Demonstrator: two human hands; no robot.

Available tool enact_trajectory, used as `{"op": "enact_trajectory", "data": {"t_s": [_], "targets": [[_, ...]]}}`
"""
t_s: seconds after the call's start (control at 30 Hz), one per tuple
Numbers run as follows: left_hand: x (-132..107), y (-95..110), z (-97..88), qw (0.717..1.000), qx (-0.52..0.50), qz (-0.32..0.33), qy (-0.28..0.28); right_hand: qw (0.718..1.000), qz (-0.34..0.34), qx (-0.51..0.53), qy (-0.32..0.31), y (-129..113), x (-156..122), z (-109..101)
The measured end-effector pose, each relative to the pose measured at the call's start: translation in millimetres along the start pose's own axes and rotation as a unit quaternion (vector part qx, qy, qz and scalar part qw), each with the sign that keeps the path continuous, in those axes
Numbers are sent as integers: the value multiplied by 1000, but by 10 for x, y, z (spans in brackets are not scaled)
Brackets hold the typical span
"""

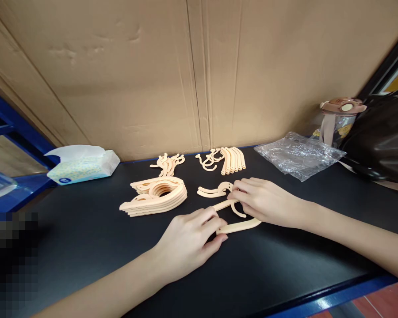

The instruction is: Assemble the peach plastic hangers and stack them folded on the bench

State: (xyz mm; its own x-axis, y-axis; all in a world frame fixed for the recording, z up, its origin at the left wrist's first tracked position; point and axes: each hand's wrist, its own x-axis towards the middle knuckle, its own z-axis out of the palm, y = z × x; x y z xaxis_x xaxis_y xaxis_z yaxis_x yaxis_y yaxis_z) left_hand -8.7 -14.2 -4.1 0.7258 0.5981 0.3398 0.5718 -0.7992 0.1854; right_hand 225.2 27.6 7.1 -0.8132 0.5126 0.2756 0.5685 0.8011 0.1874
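Between both hands, low over the black table, is a beige plastic folding hanger [240,227], its curved hook showing in the middle. My left hand [194,236] pinches its left end between thumb and fingers. At the hanger's right side, my right hand [265,201] has its fingers closed on it; part of the hanger is hidden beneath them. Just beyond the right fingertips lie loose beige hanger pieces [212,191]. A neat stack of folded hangers [155,198] sits to the left of the hands.
Behind lie a pile of small beige pieces [167,164], several loose hooks [208,161] and a row of hanger arms [232,160]. A tissue pack [86,170] is at left. Crumpled clear plastic [298,154] and a bottle [340,121] stand right, before cardboard [135,79].
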Motion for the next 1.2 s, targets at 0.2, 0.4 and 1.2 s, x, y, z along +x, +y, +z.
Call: {"op": "enact_trajectory", "data": {"t_s": [0.2, 0.4, 1.2], "targets": [[5, 9, -13, 1000, -14, -7, -26, 1000, 0, 16, -9, 20, -10, -9], [-2, -5, -9, 999, -21, 2, -37, 998, 2, 52, -29, 56, -3, -50], [5, -17, -1, 999, -42, -27, -7, 985, 142, 96, 25, 215, 45, 71]]}}
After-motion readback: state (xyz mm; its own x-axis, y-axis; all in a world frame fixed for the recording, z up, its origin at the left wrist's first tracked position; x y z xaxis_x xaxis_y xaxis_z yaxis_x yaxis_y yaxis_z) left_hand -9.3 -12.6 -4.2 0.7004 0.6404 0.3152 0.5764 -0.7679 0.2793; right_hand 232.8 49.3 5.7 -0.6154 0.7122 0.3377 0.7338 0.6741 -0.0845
